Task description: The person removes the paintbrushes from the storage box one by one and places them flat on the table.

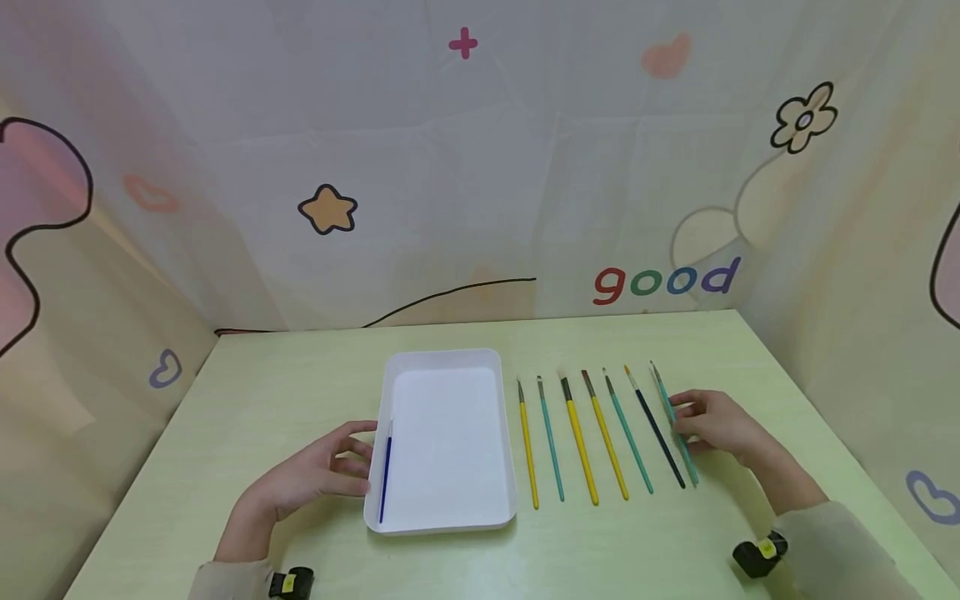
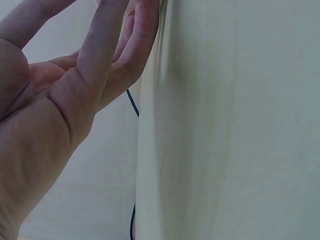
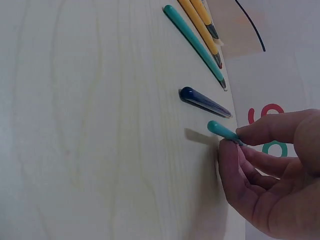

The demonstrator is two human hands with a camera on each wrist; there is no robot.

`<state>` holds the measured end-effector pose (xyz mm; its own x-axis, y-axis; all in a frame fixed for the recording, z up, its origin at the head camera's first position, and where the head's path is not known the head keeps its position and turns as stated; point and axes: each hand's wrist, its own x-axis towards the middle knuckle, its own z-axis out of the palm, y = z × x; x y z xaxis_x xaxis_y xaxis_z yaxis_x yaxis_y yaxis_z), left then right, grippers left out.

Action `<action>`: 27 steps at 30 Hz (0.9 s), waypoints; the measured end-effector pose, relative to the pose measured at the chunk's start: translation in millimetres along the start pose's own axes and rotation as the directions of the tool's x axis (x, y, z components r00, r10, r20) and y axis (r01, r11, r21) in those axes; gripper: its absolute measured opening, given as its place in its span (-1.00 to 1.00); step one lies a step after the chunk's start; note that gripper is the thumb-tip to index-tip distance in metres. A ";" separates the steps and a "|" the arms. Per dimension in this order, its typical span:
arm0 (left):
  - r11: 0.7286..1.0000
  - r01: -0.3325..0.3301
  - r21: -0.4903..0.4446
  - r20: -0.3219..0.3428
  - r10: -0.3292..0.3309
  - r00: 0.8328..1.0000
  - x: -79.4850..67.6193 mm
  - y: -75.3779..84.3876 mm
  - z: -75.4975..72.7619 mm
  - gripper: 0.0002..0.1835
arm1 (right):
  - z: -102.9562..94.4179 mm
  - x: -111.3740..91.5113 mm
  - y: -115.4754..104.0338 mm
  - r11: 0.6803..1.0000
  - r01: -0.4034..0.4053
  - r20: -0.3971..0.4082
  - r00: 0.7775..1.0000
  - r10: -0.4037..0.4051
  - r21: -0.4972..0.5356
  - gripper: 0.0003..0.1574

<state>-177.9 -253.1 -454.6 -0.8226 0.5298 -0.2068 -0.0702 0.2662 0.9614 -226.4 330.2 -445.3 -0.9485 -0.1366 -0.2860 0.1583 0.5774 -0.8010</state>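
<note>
A white tray (image 1: 450, 442) stands on the table, with a thin blue paintbrush (image 1: 386, 479) lying along its left side. My left hand (image 1: 315, 467) is at the tray's left edge, fingers loosely bent and fingertips against the rim; in the left wrist view the hand (image 2: 75, 75) hides most of that contact. At the right end of a row of brushes, my right hand (image 1: 716, 425) pinches a teal paintbrush (image 1: 666, 396) between thumb and fingers. The right wrist view shows its rounded teal handle end (image 3: 220, 129) tilted up off the table, held in the right hand (image 3: 270, 175).
Between tray and right hand lie several paintbrushes side by side: a yellow one (image 1: 528, 450), a teal one (image 1: 551, 446), thicker yellow ones (image 1: 578, 446), another teal one (image 1: 632, 442) and a dark blue one (image 1: 660, 437). A patterned curtain (image 1: 480, 167) borders the table (image 1: 600, 550).
</note>
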 end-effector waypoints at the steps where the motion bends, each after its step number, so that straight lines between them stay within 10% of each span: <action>1: 1.000 0.001 0.001 -0.001 -0.001 1.000 0.1 -0.2 -0.1 -0.09 | 0.4 0.5 0.1 1.000 0.000 -0.011 1.000 0.000 -0.017 -0.36; 27: 0.999 0.017 0.027 -0.013 -0.017 1.000 0.0 0.4 -0.9 -0.09 | 10.2 0.2 -3.6 0.942 0.023 -0.139 0.988 -0.074 -0.334 -0.52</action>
<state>-178.5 -253.7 -454.1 -0.8286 0.5145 -0.2208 -0.0694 0.2968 0.9524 -224.3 319.9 -447.8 -0.9864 -0.0657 -0.1506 0.0355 0.8097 -0.5858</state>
